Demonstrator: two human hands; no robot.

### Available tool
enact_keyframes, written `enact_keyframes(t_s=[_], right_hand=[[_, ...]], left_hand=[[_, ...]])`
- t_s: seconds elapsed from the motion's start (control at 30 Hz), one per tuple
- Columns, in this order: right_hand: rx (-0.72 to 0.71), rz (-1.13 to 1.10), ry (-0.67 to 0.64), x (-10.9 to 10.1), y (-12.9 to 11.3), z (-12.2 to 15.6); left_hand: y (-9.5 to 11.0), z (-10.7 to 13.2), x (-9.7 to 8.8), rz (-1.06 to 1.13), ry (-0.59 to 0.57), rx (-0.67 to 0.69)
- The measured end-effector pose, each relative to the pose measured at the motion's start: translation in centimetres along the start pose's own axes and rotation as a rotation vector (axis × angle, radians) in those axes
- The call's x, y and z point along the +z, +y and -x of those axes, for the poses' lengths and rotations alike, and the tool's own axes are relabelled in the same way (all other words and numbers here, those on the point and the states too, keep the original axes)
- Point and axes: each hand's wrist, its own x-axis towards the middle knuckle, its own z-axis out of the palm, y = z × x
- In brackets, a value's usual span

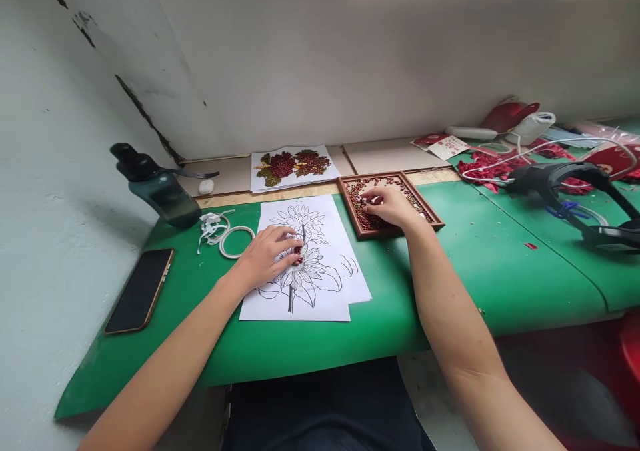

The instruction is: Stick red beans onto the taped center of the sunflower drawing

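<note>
A line drawing of flowers (305, 284) on white paper lies on the green table cover, over another sheet. My left hand (270, 254) rests on it with fingers stretched and apart, thumb and fingertips around a small cluster of dark red beans (297, 256) at the lower flower's centre. To the right stands a shallow brown wooden tray (356, 221) with many small dark red beans (400, 184) spread in it. My right hand (385, 206) is inside this tray, its thumb and fingers pinched together among the beans; their tips are partly hidden.
Left of the paper are a tape roll (237, 242), tangled white strips (214, 228), a phone (140, 291) and a dark bottle (157, 188). Behind lies a sheet with a bean picture (290, 166). At right are red scraps (493, 168), white cable and a black headset (575, 198).
</note>
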Motion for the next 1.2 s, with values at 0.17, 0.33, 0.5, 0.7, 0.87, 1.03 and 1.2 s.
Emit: enact_keyframes(t_s=[0.17,0.33,0.5,0.7,0.87,1.03,1.2], right_hand=[[-0.004,0.028,-0.129,-0.5,-0.3,0.2],[-0.031,0.035,-0.225,-1.1,-1.0,0.5],[-0.041,0.046,-0.255,-1.1,-1.0,0.5],[-0.063,0.018,-0.156,-0.7,-0.6,0.2],[-0.038,-0.054,0.019,-0.5,-0.6,0.3],[-0.009,-0.165,0.139,-0.3,-0.4,0.2],[0.023,-0.228,0.229,-0.1,-0.2,0.0]], left_hand=[[0.1,-0.1,-0.1,0.025,-0.01,0.043],[0.3,-0.2,-0.3,0.049,-0.019,0.062],[0.4,-0.3,-0.4,0.067,-0.038,0.07],[0.3,-0.2,-0.2,0.074,-0.032,0.051],[0.1,-0.2,-0.1,0.078,-0.026,0.043],[0.0,-0.1,0.0,0.081,-0.02,0.043],[0.0,-0.1,-0.1,0.08,-0.021,0.045]])
